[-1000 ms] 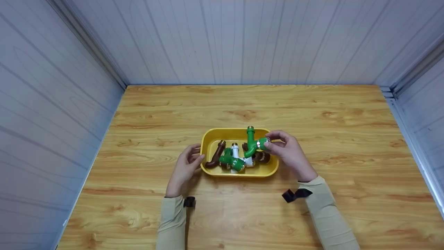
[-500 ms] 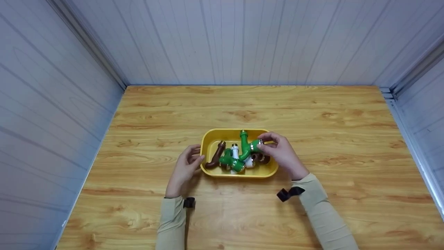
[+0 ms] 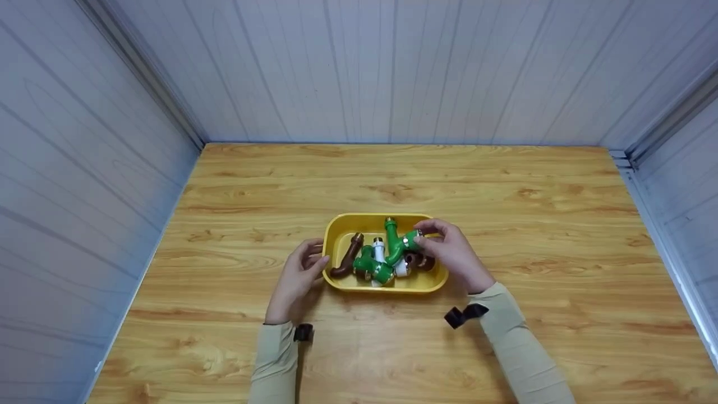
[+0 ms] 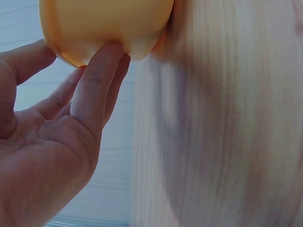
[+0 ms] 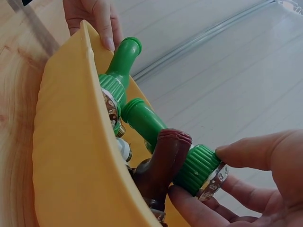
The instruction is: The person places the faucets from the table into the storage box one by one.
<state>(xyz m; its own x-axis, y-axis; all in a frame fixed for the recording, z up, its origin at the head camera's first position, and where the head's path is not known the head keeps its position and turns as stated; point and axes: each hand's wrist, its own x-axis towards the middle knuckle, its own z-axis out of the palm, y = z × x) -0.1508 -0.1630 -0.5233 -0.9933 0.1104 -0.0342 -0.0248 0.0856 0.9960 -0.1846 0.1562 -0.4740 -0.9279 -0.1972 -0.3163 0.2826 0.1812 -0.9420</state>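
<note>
A yellow plastic tub (image 3: 336,230) sits on the table with several taps in it. My right hand (image 3: 455,255) reaches over its right end and pinches the ribbed knob of a green tap (image 3: 395,248) between thumb and fingers; this tap lies over the others inside the tub. At the left end, my left hand (image 3: 296,280) holds the rim, thumb at the edge and fingers against the outer wall (image 4: 109,23). Another green tap (image 3: 374,268), a brown tap (image 3: 349,258), a white tap (image 3: 379,247) partly hidden, and more brown (image 3: 426,262) at the right fill the tub.
The wood-grain table (image 3: 269,191) extends around the tub on all sides. Pale panelled walls (image 3: 359,67) rise at the back, left and right. Black straps with small dark parts (image 3: 460,316) sit at both wrists.
My right hand has moved left and lowered the green tap among the other taps, still pinching its knob. The left hand stays at the tub's left end. The head view has tilted slightly.
</note>
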